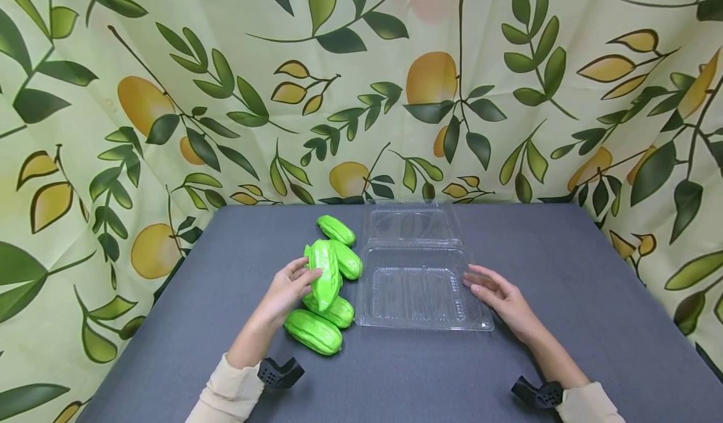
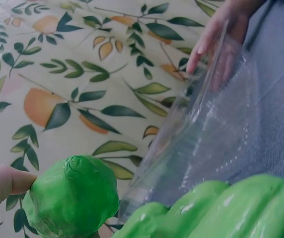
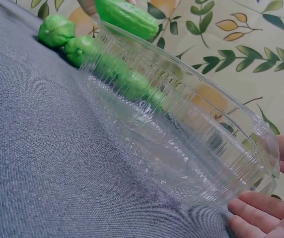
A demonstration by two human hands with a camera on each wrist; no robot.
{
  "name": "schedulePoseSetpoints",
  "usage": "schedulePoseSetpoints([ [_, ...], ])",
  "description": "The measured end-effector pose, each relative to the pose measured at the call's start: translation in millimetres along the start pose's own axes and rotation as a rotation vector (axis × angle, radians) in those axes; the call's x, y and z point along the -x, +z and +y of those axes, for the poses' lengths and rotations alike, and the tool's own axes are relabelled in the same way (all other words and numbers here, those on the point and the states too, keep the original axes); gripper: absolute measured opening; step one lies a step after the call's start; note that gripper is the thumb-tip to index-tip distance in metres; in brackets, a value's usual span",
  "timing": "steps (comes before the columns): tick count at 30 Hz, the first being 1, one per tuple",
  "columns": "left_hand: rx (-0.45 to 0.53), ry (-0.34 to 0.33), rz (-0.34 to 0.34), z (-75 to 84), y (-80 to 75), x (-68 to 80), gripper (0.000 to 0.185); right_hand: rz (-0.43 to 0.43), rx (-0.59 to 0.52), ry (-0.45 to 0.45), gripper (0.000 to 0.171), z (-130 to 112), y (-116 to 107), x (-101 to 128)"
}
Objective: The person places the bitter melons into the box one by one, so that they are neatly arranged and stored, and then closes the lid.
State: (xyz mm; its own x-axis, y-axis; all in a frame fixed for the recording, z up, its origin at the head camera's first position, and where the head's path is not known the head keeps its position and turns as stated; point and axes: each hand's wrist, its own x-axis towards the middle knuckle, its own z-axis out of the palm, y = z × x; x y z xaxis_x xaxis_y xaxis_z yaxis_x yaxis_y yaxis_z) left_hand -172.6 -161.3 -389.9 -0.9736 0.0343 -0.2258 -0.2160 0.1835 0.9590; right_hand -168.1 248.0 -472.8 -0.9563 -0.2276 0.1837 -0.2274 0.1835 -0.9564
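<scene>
My left hand [image 1: 287,288] pinches a bright green bitter melon [image 1: 324,272] between thumb and fingers, above a pile of others. Its rounded end [image 2: 75,196] faces the left wrist view. Below lie more bitter melons [image 1: 314,332], ridged and glossy, left of a clear plastic clamshell container [image 1: 418,329]. The container stands with its lid [image 1: 415,225] folded back, away from me. At its right side my right hand [image 1: 505,300] holds the rim; in the right wrist view its fingers [image 3: 263,210] are low by the corner.
A grey cloth [image 1: 407,379] covers the table. Behind it hangs a curtain [image 1: 350,115] printed with leaves and orange fruit. A black camera mount [image 1: 279,373] sits on the left wrist and another mount [image 1: 538,393] on the right.
</scene>
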Motion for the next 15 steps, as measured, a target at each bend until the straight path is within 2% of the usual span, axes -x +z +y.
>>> schedulePoseSetpoints([
  [15, 0.021, 0.027, 0.000, 4.4, 16.2, -1.2, 0.061, 0.026, 0.080, 0.053, 0.049, -3, 2, -1],
])
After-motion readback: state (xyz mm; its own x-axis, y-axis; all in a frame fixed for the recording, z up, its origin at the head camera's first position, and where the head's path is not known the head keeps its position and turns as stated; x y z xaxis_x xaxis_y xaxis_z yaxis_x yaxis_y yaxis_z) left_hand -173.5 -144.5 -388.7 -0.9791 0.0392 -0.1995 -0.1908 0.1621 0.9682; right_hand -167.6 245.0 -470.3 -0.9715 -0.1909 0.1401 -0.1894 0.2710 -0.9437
